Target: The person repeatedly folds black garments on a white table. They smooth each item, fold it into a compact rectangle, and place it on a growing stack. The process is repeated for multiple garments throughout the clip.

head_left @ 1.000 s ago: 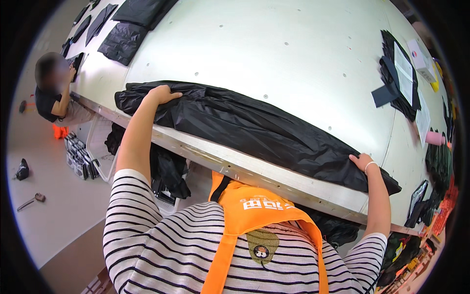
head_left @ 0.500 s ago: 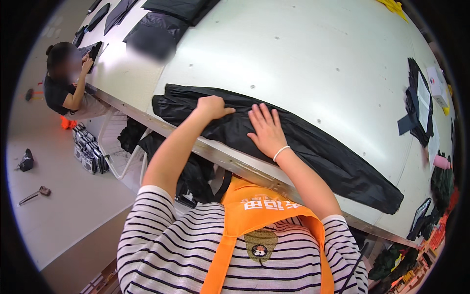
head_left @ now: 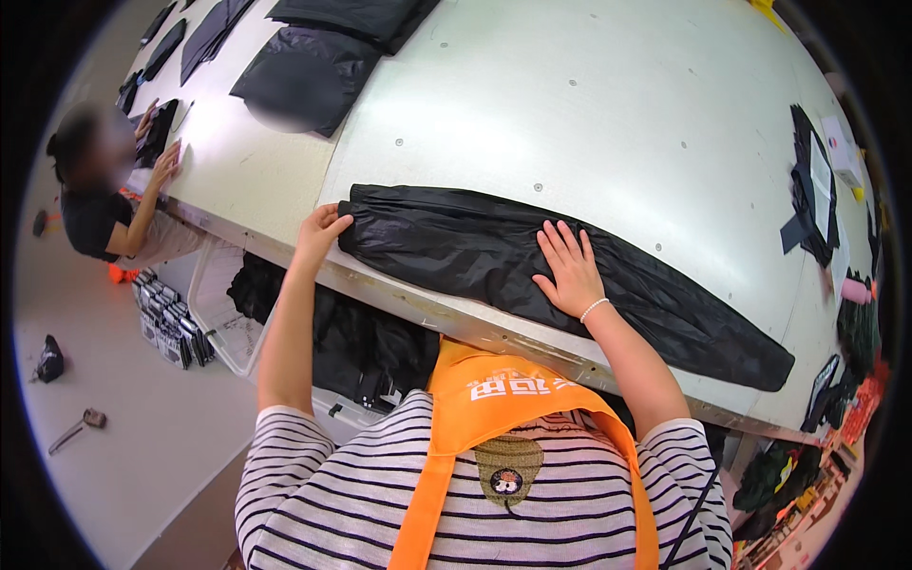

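Garment workshop, long pale worktable (head_left: 494, 114), black garments (head_left: 465, 233)

A long piece of black, faintly shiny fabric (head_left: 456, 237) lay flat on the pale desk (head_left: 494, 123), set lengthwise along its near edge. Its left end was puckered, with the layers slightly offset; soft creases ran toward a narrower, blunt right end. It seemed folded over, though the darkness made layers hard to tell.

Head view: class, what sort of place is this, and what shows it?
Probably a garment workshop: a long black fabric piece lies on a broad white worktable, with more dark pieces at upper left.
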`<state>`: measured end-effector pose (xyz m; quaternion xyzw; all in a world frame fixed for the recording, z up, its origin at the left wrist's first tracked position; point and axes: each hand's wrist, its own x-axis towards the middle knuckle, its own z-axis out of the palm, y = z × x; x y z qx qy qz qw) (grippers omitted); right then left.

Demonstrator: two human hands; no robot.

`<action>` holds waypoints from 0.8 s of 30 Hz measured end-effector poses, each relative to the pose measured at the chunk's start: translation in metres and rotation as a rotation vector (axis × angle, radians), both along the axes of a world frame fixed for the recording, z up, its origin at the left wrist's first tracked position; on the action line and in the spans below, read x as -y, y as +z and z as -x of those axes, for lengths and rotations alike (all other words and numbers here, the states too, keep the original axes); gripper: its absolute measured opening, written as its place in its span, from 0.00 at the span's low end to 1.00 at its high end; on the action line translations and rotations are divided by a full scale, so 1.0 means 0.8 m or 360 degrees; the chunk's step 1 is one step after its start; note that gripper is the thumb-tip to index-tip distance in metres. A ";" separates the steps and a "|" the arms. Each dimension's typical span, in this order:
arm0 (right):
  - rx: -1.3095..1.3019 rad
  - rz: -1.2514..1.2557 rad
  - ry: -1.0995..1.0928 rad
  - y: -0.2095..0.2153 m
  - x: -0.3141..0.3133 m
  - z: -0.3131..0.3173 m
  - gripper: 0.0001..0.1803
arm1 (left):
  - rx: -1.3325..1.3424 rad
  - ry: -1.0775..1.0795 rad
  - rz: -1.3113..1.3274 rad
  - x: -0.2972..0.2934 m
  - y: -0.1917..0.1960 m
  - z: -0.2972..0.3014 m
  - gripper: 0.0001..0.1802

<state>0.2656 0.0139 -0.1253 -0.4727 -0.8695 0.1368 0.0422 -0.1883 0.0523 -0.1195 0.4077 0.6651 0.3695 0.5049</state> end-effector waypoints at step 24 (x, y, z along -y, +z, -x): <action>-0.0753 -0.0183 -0.0608 0.025 0.047 -0.110 0.31 | -0.1798 -0.1273 -0.0851 0.060 -0.030 -0.389 0.45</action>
